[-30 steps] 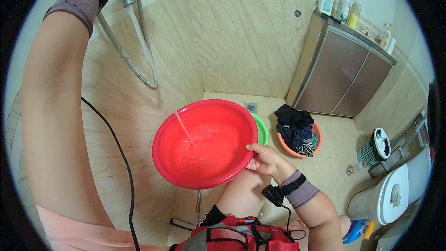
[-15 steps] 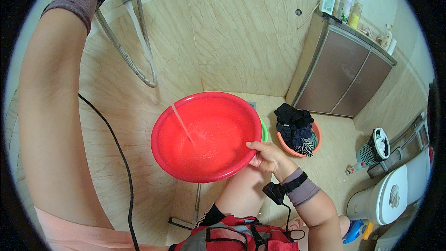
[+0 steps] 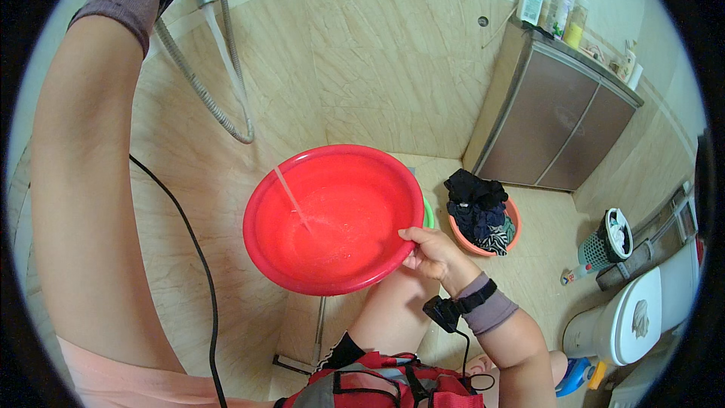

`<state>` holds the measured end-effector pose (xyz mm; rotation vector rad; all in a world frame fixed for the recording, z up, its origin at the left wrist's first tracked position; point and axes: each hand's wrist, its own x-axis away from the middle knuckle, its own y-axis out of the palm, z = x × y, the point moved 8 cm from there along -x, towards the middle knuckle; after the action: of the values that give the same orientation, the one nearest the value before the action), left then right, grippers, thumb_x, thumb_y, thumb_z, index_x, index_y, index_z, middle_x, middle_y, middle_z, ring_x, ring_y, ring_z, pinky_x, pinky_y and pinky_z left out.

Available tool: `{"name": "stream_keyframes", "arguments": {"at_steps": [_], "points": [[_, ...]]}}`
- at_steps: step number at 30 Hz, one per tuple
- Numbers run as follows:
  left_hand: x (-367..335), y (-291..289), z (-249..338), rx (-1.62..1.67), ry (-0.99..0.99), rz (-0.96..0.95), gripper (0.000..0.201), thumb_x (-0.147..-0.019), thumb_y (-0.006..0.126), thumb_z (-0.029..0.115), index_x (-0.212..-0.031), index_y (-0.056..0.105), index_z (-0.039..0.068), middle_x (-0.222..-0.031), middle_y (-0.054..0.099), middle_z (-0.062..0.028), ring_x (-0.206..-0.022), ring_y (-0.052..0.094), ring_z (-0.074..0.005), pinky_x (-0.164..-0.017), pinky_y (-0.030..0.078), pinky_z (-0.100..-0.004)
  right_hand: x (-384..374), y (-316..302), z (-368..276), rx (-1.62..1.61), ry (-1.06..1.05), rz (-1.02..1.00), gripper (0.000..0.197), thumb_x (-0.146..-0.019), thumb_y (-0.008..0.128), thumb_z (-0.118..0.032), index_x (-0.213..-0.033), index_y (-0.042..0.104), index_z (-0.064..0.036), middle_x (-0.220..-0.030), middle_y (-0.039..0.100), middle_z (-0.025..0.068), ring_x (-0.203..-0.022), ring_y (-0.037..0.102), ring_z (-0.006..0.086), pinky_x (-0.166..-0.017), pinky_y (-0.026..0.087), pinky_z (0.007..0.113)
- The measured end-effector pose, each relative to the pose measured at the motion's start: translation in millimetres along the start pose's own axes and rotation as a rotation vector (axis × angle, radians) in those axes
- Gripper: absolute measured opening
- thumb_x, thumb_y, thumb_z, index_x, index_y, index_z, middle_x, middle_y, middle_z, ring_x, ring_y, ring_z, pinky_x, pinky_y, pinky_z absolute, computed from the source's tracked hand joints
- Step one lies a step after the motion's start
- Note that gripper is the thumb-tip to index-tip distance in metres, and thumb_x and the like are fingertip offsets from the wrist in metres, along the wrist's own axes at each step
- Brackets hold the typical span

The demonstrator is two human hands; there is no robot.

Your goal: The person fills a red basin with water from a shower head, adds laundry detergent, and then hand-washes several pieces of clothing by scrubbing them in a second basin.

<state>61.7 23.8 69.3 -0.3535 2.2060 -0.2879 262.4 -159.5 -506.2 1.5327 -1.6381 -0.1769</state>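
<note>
The left hand is cut off at the top edge, its fingers unseen. The right hand (image 3: 432,251) has its fingers (image 3: 414,234) curled closed over the red basin's (image 3: 332,219) near rim.

So I count one red basin (image 3: 332,219), one orange basin of clothes (image 3: 483,219), three bottles (image 3: 559,7) on one cabinet (image 3: 559,121), one toilet (image 3: 634,325).
</note>
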Motion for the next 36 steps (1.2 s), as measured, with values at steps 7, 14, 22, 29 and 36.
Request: {"name": "stream_keyframes", "arguments": {"at_steps": [7, 14, 22, 29, 36], "points": [[1, -1, 0, -0.013, 0.017, 0.015, 0.030, -0.078, 0.065, 0.035, -0.090, 0.065, 0.008, -0.094, 0.062, -0.0128, -0.095, 0.057, -0.0312, -0.083, 0.045, -0.0413, 4, 7, -4, -0.005, -0.019, -0.001, 0.023, -0.086, 0.056, -0.003, -0.108, 0.055, 0.0015, -0.099, 0.064, 0.0122, -0.085, 0.065, 0.0232, -0.072, 0.058, 0.037], [1, -3, 0, -0.011, 0.007, 0.018, 0.030, -0.078, 0.064, 0.035, -0.089, 0.065, 0.008, -0.093, 0.062, -0.0127, -0.095, 0.056, -0.0310, -0.083, 0.044, -0.0409, 4, 9, -6, 0.066, -0.022, -0.009, 0.020, -0.085, 0.053, -0.002, -0.105, 0.055, 0.0015, -0.097, 0.064, 0.0123, -0.080, 0.066, 0.0240, -0.070, 0.058, 0.039], [1, -2, -1, -0.026, 0.032, 0.051, 0.028, -0.078, 0.065, 0.036, -0.087, 0.065, 0.009, -0.091, 0.062, -0.0116, -0.093, 0.057, -0.0300, -0.082, 0.044, -0.0405, 6, 17, -7, 0.014, -0.024, -0.009, 0.019, -0.085, 0.052, -0.002, -0.104, 0.055, 0.0006, -0.096, 0.064, 0.0122, -0.078, 0.066, 0.0243, -0.067, 0.059, 0.040], [2, -1, -2, -0.031, 0.006, 0.045, 0.030, -0.077, 0.065, 0.037, -0.088, 0.065, 0.009, -0.091, 0.062, -0.0117, -0.093, 0.057, -0.0304, -0.082, 0.045, -0.0404, 4, 13, -8, 0.015, -0.043, -0.007, 0.019, -0.085, 0.053, -0.002, -0.104, 0.056, 0.0007, -0.097, 0.064, 0.0124, -0.078, 0.066, 0.0246, -0.066, 0.059, 0.040], [2, 0, -3, -0.027, 0.000, 0.047, 0.032, -0.076, 0.064, 0.037, -0.088, 0.066, 0.008, -0.093, 0.063, -0.0125, -0.095, 0.057, -0.0310, -0.083, 0.045, -0.0409, 4, 13, -7, 0.031, -0.034, -0.008, 0.020, -0.085, 0.053, -0.003, -0.105, 0.056, 0.0005, -0.097, 0.064, 0.0126, -0.079, 0.066, 0.0243, -0.068, 0.059, 0.040]]}}
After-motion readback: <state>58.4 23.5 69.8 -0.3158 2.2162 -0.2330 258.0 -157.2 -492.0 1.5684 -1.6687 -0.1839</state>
